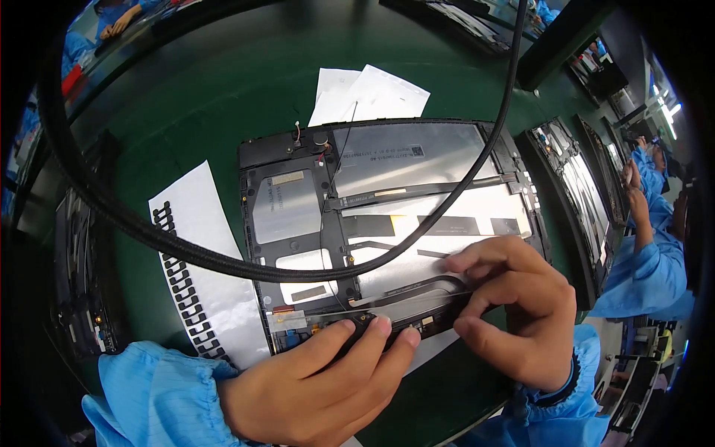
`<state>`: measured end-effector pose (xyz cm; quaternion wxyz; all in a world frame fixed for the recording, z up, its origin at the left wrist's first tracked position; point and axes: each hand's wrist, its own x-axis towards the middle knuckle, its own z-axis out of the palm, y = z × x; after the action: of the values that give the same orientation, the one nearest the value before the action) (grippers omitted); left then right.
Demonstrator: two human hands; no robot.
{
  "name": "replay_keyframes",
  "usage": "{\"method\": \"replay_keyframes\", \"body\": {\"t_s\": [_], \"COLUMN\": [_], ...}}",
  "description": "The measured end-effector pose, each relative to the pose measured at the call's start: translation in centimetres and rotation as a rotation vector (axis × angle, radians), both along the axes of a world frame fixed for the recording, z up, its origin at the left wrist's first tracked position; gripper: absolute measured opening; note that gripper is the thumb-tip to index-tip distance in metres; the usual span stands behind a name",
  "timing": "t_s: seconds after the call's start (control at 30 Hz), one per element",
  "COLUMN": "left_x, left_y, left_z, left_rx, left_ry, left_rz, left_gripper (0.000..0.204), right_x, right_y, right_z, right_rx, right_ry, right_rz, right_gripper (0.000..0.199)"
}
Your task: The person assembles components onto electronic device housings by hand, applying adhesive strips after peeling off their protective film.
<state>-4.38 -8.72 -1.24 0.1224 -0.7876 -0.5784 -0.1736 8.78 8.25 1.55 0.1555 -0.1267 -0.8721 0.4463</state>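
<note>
An opened tablet-like device frame (246, 216) lies across the green bench, with silver panels, black flat cables and thin wires inside. My left hand (320, 387) rests at its near edge; the fingers are stretched out and the tips press on the black rim. Over the near right part, my right hand (525, 313) is bent with the thumb and fingers drawn together. A narrow see-through strip (424, 302) runs along the near edge towards these fingertips. Whether they hold its end is hard to make out.
A thick black cable (246, 264) loops in front of the device. Left of it lies a white sheet (205, 223) with black die-cut pieces (179, 279); white papers (372, 93) lie behind. More device frames stand at the right (577, 186) and left (89, 298). Co-workers in blue sleeves (644, 268) sit nearby.
</note>
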Motion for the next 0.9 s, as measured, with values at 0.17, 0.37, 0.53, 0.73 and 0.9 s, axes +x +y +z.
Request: {"method": "replay_keyframes", "body": {"t_s": [0.17,0.37,0.53,0.73,0.9], "left_x": [0.0,0.1,0.8,0.2,-0.9], "left_y": [-0.1,-0.2,-0.1,0.2,-2.7], "left_z": [-0.1,0.0,0.2,-1.1,0.7], "left_rx": [-0.034,-0.04,0.014,0.039,0.04], "left_ry": [-0.021,-0.012,-0.003,-0.053,-0.085], "left_rz": [0.005,0.006,0.037,-0.004,-0.159], "left_gripper": [0.017,0.017,0.016,0.021,0.022], "right_x": [-0.1,-0.4,-0.5,-0.8,1.3], "right_y": [-0.6,-1.0,-1.6,-1.9,-4.9], "right_z": [-0.5,-0.9,-1.1,-1.0,-0.3], "right_rx": [0.127,0.354,0.55,0.709,0.727], "right_ry": [0.087,0.153,0.266,0.251,0.238], "right_rz": [0.06,0.113,0.143,0.198,-0.011], "right_gripper": [0.018,0.022,0.021,0.02,0.023]}}
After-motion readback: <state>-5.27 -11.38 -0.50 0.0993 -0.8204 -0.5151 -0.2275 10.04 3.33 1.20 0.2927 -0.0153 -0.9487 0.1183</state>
